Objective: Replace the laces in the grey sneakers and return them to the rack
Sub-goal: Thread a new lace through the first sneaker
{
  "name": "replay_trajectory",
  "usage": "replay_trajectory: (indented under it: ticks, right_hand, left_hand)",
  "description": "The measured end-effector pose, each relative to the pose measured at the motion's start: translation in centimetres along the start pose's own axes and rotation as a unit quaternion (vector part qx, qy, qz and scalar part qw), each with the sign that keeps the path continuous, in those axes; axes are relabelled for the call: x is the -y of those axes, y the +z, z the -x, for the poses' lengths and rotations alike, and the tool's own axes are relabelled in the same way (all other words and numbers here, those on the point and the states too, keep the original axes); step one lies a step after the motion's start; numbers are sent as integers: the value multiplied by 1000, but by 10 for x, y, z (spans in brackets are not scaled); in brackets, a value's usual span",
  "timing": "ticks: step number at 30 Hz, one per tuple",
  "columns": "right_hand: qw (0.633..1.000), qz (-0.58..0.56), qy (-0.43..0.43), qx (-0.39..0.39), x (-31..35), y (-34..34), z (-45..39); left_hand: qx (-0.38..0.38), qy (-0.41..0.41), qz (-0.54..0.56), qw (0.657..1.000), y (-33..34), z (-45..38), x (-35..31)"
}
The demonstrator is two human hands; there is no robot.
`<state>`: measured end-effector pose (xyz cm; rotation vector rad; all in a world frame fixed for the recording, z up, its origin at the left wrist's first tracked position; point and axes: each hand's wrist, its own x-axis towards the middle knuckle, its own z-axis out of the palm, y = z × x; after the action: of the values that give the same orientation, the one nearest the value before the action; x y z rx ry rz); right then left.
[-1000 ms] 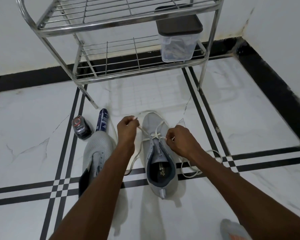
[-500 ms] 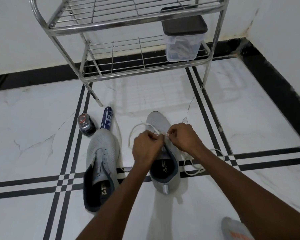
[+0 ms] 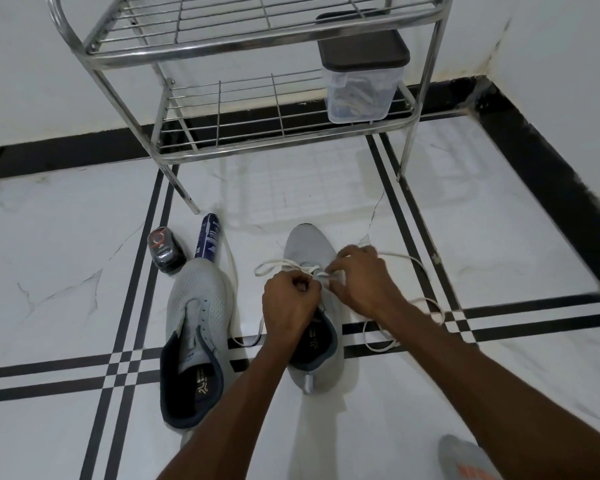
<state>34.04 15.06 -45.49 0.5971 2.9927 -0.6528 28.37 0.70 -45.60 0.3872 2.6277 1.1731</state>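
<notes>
Two grey sneakers stand on the tiled floor, toes pointing at the rack. The left sneaker (image 3: pixel 201 320) has no lace in its eyelets. Over the tongue of the right sneaker (image 3: pixel 309 247) my left hand (image 3: pixel 290 308) pinches the white lace (image 3: pixel 274 266) with curled fingers. My right hand (image 3: pixel 361 282) pinches the same lace just beside it, near the upper eyelets. Loose loops of lace trail on the floor to the left and right of the shoe. The eyelets under my hands are hidden.
A steel wire rack (image 3: pixel 243 53) stands against the wall ahead, with a clear lidded container (image 3: pixel 361 81) on its lower shelf. A shoe polish tin (image 3: pixel 165 252) and a blue spray can (image 3: pixel 208 242) lie by the left sneaker's toe. Another shoe (image 3: pixel 465 459) shows at bottom right.
My hands came together over the right sneaker's tongue after being spread apart. The lace end that my left hand held up to the left now forms a loop beside the toe.
</notes>
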Motion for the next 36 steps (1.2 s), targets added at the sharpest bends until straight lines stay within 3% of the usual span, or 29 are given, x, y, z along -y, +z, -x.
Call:
replay_trajectory:
  ticks: [3, 6, 7, 9, 13, 16, 20, 23, 25, 28, 29, 31, 33, 34, 36]
  right_hand:
    - [996, 68, -25, -50, 2, 4, -5]
    - [964, -5, 138, -227, -35, -19, -13]
    - [952, -30, 187, -242, -45, -25, -12]
    - [968, -29, 184, -166, -46, -32, -10]
    - [1000, -2, 12, 12, -2, -7, -7]
    - [998, 57, 5, 1, 7, 7, -5]
    - [984, 112, 135, 23, -31, -3, -2]
    - [988, 106, 104, 53, -28, -4, 2]
    - [996, -10, 86, 31, -19, -10, 1]
    - [972, -212, 89, 54, -9, -30, -6]
    - [965, -239, 85, 61, -8, -38, -7]
    - [948, -301, 77, 74, -4, -53, -8]
    - [921, -369, 87, 85, -3, -64, -10]
    - [914, -385, 97, 81, -6, -68, -11]
    - [908, -396, 121, 69, -14, -73, -13]
  left_hand:
    - [-8, 4, 7, 1000, 1, 1, 2]
    - [-24, -15, 19, 999, 1, 3, 4]
    - [-28, -20, 20, 999, 0, 3, 4]
    - [-31, -18, 20, 999, -1, 3, 5]
    - [-22, -5, 22, 999, 2, 2, 5]
    - [-20, 5, 25, 999, 2, 3, 7]
    - [-28, -8, 28, 999, 2, 3, 13]
    - [-12, 1, 26, 1000, 3, 2, 11]
    - [-19, 15, 11, 1000, 2, 4, 6]
    - [-39, 61, -19, 997, -5, 0, -2]
    - [-18, 96, -10, 995, -9, -6, -6]
    - [92, 167, 40, 981, -14, -20, -19]
    - [198, 185, 73, 960, -19, -35, -30]
    - [210, 176, 77, 959, -22, -42, -31]
    - [134, 121, 94, 979, -22, -57, -24]
